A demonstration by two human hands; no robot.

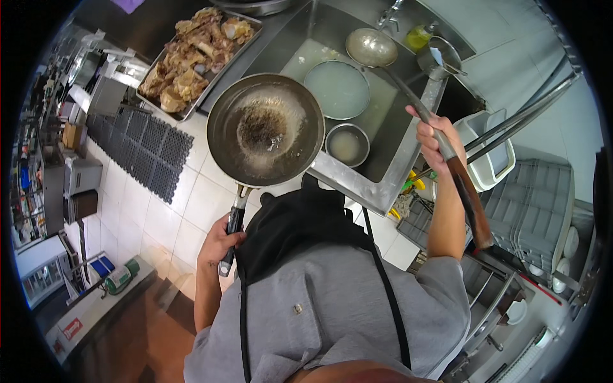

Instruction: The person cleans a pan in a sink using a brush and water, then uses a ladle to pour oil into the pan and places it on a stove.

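My left hand (218, 242) grips the black handle of a frying pan (222, 129), whose inside shows a dark scorched patch ringed by paler residue. In my right hand (438, 141) is a long-handled metal ladle (371, 47), its broad bowl above the far part of a steel sink (383, 163). Dark brown covers the rear of the ladle's handle. Cloudy water fills a large round pot (337, 89) in the sink, and a smaller metal bowl (347, 146) with murky liquid sits nearer me. The pan overlaps the sink's left front corner.
A metal tray (184, 112) piled with meaty bones (196, 57) stands left of the sink. Behind are a faucet (390, 16), a yellow-green soap bottle (419, 36) and a metal pot (438, 55). White bins (493, 163) and grey crates (531, 210) stand right; a black mat (143, 148) lies left.
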